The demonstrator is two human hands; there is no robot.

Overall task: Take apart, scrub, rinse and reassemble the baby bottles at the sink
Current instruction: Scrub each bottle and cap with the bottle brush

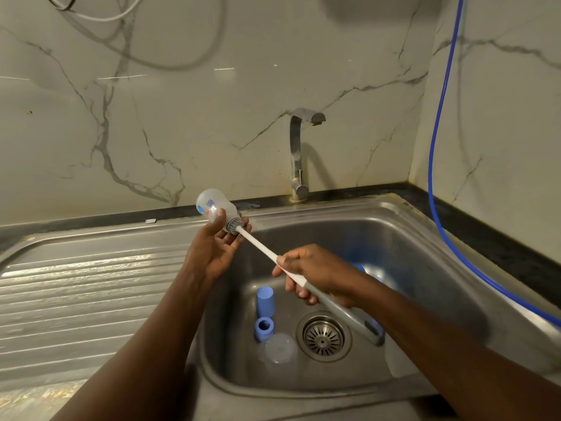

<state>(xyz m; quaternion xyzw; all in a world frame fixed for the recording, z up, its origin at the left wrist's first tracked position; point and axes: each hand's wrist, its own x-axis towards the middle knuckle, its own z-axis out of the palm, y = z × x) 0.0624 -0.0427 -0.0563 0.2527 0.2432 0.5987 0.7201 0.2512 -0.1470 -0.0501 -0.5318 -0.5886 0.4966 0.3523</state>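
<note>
My left hand grips a clear baby bottle with blue and red print, held on its side above the sink's left rim, mouth towards the right. My right hand holds a long bottle brush by its white and grey handle. The grey bristle head sits at the bottle's mouth. In the sink basin lie a blue cap, a blue collar ring and a clear second bottle. More blue parts are half hidden behind my right hand.
A chrome tap stands behind the basin, with no water running. The drain strainer sits in the basin floor. A ribbed steel drainboard lies to the left. A blue hose hangs down the right wall.
</note>
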